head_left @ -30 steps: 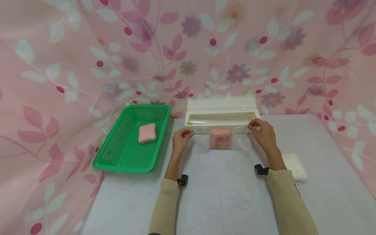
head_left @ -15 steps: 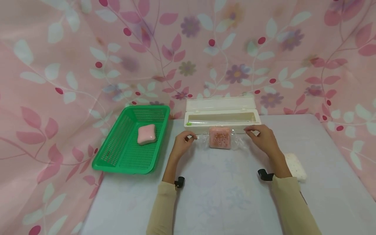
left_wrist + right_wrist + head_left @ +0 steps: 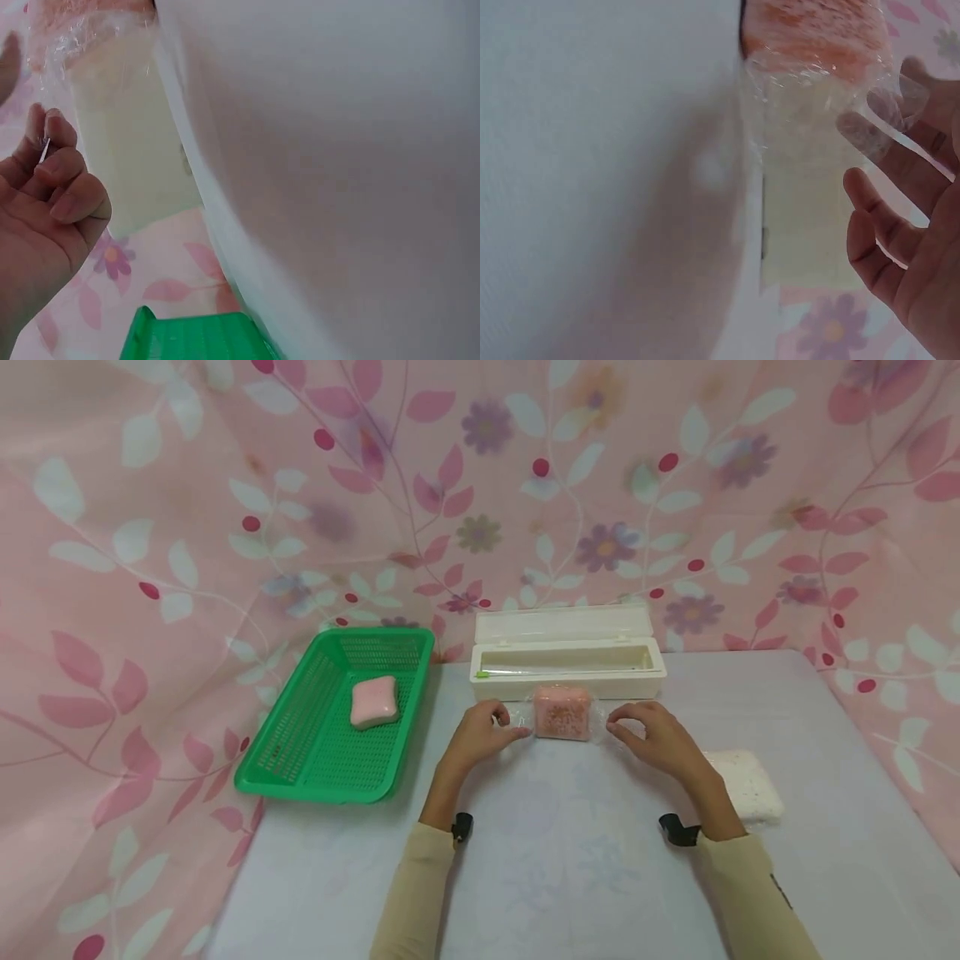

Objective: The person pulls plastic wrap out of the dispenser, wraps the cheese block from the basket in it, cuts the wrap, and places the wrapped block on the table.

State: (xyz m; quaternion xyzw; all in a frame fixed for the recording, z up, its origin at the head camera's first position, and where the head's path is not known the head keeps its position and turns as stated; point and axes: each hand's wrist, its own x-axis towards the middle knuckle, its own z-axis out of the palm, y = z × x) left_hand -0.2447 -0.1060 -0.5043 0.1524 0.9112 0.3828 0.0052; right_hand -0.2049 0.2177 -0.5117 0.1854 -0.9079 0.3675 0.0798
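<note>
A pink soap-like bar (image 3: 562, 713) stands in front of the white dispenser box, with clear plastic film (image 3: 810, 97) around it and loose film ends at both sides. My left hand (image 3: 483, 732) is beside the left film end, its thumb apart from its bent fingers; in the left wrist view the fingertips (image 3: 56, 124) are right at the film's edge. On the other side, my right hand (image 3: 651, 735) has loosely bent, spread fingers. In the right wrist view, film lies over the tips of its thumb and forefinger, which stand slightly apart.
Behind the bar is the white film dispenser (image 3: 600, 687), lid raised, with a green slider (image 3: 482, 674) on its cutter rail. A green basket (image 3: 322, 792) at left holds a pale pink bar (image 3: 375, 701). A white wrapped block (image 3: 746, 785) lies beyond my right wrist.
Both hands have come inward and nearer to the bar's sides. Earlier their fingers pinched the outstretched film ends; now the fingers are looser and the film is gathered closer to the bar.
</note>
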